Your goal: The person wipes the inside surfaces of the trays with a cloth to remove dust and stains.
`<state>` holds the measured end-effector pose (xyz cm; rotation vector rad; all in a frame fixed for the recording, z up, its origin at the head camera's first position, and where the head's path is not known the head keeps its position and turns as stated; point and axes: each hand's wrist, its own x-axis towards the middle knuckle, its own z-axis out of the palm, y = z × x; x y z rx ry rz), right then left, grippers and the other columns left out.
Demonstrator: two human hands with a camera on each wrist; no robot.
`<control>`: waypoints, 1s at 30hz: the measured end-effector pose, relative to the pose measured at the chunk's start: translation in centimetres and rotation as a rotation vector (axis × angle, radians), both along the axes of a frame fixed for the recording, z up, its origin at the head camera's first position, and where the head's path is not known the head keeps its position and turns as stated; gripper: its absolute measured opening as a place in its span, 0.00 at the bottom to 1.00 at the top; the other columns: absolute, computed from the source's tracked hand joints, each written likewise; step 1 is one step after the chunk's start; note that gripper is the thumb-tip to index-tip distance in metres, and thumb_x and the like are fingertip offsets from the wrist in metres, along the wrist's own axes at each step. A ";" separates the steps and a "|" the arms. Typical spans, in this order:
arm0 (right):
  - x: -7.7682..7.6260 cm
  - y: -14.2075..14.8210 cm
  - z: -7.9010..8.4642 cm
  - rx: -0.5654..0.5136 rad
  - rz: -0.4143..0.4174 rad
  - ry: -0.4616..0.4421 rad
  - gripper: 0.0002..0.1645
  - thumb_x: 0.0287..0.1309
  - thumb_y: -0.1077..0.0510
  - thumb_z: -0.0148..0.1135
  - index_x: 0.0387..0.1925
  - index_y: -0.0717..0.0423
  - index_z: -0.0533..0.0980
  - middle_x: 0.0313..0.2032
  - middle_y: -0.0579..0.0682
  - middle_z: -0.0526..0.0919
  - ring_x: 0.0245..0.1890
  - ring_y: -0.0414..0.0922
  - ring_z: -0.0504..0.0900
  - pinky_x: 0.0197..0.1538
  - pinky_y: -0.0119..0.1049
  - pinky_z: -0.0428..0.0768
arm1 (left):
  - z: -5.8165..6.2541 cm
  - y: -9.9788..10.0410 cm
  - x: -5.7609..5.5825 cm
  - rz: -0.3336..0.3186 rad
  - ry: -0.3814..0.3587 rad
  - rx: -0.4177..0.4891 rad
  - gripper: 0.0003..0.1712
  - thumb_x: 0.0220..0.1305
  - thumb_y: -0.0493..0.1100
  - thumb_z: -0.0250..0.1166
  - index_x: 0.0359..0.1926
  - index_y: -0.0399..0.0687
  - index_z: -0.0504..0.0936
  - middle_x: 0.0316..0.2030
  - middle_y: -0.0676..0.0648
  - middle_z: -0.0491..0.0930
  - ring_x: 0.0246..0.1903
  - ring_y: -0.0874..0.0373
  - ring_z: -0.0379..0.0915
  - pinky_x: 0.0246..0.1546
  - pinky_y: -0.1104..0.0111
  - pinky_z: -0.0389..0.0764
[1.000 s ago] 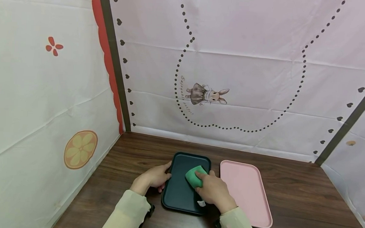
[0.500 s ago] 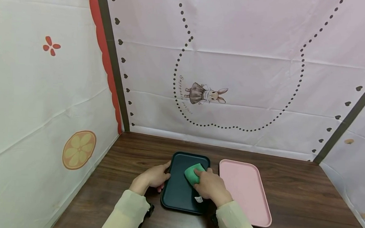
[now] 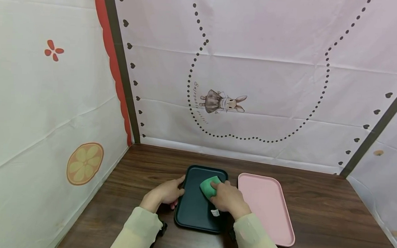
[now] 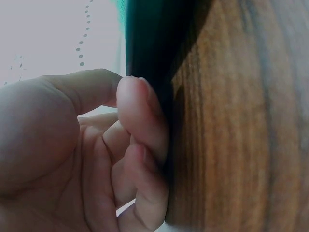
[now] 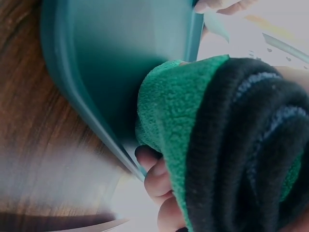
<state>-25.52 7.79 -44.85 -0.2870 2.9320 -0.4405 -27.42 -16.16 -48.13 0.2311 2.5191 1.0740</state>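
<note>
A dark green tray (image 3: 195, 208) lies flat on the wooden table, seen whole in the head view apart from where the hands cover it. My left hand (image 3: 164, 192) holds its left edge, and in the left wrist view the curled fingers (image 4: 142, 113) lie against that edge, close to the tabletop. My right hand (image 3: 228, 198) grips a folded green cloth (image 3: 209, 187) and presses it on the tray's surface. Close up in the right wrist view, the cloth (image 5: 178, 106) shows dark rolled folds. A small white tag (image 3: 215, 213) hangs from under the right hand.
A pink tray (image 3: 264, 206) lies just right of the green one, partly behind the right forearm. Brown wooden table (image 3: 320, 212) surrounds both. A printed curtain (image 3: 278, 86) stands behind the table, with another at the left side.
My right hand and the cloth have shifted slightly up and left across the green tray. The left hand keeps its place at the edge. The whole head view has drifted a little.
</note>
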 end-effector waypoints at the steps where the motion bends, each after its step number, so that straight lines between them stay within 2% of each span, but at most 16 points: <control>1: -0.1 0.0 0.0 -0.001 0.000 -0.004 0.34 0.63 0.48 0.70 0.70 0.41 0.76 0.63 0.69 0.75 0.36 0.54 0.82 0.38 0.52 0.81 | 0.0 0.0 0.0 0.001 -0.002 0.002 0.38 0.79 0.43 0.55 0.83 0.50 0.52 0.17 0.45 0.78 0.15 0.54 0.75 0.22 0.62 0.80; 6: -0.6 0.0 0.0 -0.002 -0.006 -0.020 0.34 0.63 0.49 0.69 0.71 0.41 0.75 0.64 0.68 0.76 0.38 0.54 0.81 0.39 0.52 0.81 | 0.1 0.0 0.0 -0.005 0.003 -0.001 0.38 0.79 0.43 0.55 0.83 0.50 0.52 0.17 0.45 0.78 0.15 0.54 0.76 0.23 0.62 0.80; 14: -1.3 0.0 -0.2 0.003 -0.015 -0.027 0.34 0.63 0.49 0.68 0.71 0.41 0.75 0.64 0.69 0.75 0.46 0.59 0.84 0.43 0.55 0.82 | 0.0 0.0 -0.1 -0.008 0.002 -0.014 0.38 0.79 0.43 0.55 0.83 0.50 0.52 0.17 0.45 0.78 0.14 0.54 0.76 0.23 0.63 0.80; 30: -2.4 -0.1 0.0 -0.004 -0.026 -0.061 0.34 0.65 0.49 0.67 0.72 0.40 0.74 0.65 0.67 0.75 0.48 0.59 0.83 0.45 0.56 0.82 | 0.2 0.0 0.1 -0.003 0.012 -0.016 0.38 0.78 0.42 0.56 0.83 0.48 0.53 0.17 0.45 0.78 0.14 0.55 0.76 0.24 0.63 0.80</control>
